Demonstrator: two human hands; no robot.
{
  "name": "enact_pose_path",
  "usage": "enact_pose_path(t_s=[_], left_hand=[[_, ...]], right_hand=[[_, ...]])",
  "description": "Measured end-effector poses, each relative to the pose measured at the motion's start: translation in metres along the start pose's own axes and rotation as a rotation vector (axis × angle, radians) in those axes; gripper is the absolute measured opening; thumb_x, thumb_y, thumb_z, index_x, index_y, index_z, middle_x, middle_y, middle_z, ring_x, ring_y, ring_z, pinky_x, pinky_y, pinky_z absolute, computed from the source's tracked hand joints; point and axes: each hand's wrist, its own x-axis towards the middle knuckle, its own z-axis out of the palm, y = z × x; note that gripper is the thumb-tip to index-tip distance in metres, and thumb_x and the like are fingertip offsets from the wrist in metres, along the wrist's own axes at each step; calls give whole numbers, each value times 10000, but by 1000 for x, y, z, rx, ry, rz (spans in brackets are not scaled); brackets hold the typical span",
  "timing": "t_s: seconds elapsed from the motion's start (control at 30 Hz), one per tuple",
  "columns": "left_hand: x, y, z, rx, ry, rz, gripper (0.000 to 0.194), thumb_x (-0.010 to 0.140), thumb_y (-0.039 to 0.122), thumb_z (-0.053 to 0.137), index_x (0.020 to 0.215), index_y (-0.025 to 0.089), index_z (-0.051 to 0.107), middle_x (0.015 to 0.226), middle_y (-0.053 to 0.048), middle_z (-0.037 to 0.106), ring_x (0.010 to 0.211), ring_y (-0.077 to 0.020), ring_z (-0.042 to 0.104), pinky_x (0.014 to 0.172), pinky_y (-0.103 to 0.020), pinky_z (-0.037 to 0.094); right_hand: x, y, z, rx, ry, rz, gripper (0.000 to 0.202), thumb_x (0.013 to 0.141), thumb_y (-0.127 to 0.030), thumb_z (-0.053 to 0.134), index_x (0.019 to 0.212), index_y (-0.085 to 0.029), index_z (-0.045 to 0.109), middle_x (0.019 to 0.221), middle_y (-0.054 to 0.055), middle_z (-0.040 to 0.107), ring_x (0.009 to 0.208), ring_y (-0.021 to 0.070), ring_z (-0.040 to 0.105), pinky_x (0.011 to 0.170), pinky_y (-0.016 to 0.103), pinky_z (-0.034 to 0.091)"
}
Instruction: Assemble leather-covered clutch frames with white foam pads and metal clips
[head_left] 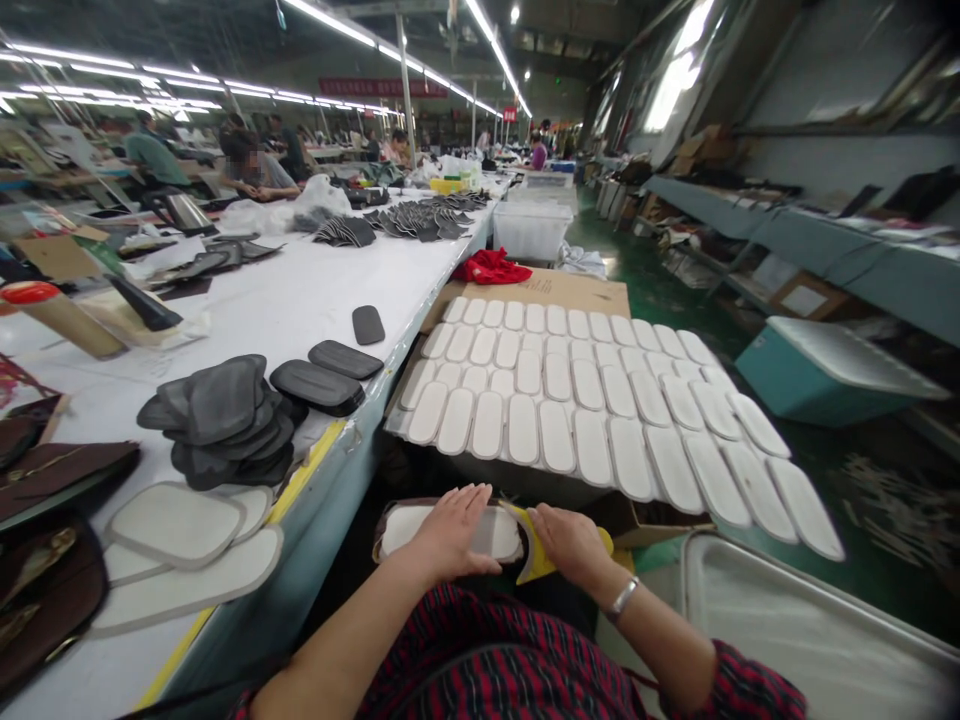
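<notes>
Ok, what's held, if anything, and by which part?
The right hand holds the yellow tool behind its curved edge. The left hand rests open on the white pad.

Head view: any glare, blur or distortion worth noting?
Head view, top: ceiling tubes and window burn out to white; head view, far background: the workers look soft; head view, right side: the teal box looks stretched, as by a wide lens; head view, bottom centre: left hand and right hand read clearly enough.
</notes>
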Motion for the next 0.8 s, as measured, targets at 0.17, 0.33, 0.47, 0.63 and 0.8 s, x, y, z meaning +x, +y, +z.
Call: enact_pose_path(t_s=[0.17, 0.33, 0.47, 0.63, 0.8], left_hand=[[3, 0, -2, -23, -21, 75, 1128, 492, 611, 686, 1386, 141, 183, 1422, -162, 284, 1295, -301, 268, 1055, -444, 206], [6, 8, 13, 41, 69, 85, 1253, 406, 726, 628, 1400, 150, 127, 1383, -172, 328, 1255, -358, 287, 1034, -525, 148], [9, 13, 22, 69, 140, 31, 1295, 374, 733, 636, 1403, 151, 108, 1294, -161, 415, 1190, -356, 352, 1016, -515, 167], [10, 13, 20, 53, 195, 32, 1304, 354, 714, 660, 1401, 156, 120, 1227, -134, 461, 1129, -324, 399, 1013, -469, 190], [9, 14, 21, 42, 227, 35, 1307, 351, 714, 664, 1402, 153, 127, 1202, -129, 475, 1102, -318, 414, 1013, -464, 189]], right_hand=[[-2, -18, 4, -5, 41, 59, 373, 951, -307, 237, 770, -186, 540, 685, 21, 654, 656, 156, 628, 582, 258, 382], [-1, -21, 5, -49, 32, 114, 368, 947, -308, 244, 769, -188, 543, 672, 42, 663, 633, 186, 637, 540, 271, 388], [-1, -23, 5, -77, 15, 135, 353, 942, -312, 261, 764, -196, 543, 659, 47, 668, 610, 198, 639, 517, 276, 395], [3, -22, 6, -91, -9, 111, 354, 941, -313, 259, 763, -195, 541, 667, 51, 663, 615, 209, 638, 517, 279, 406], [9, -17, 4, -72, -44, 28, 336, 942, -289, 268, 786, -187, 546, 693, 49, 658, 651, 199, 633, 569, 273, 411]])
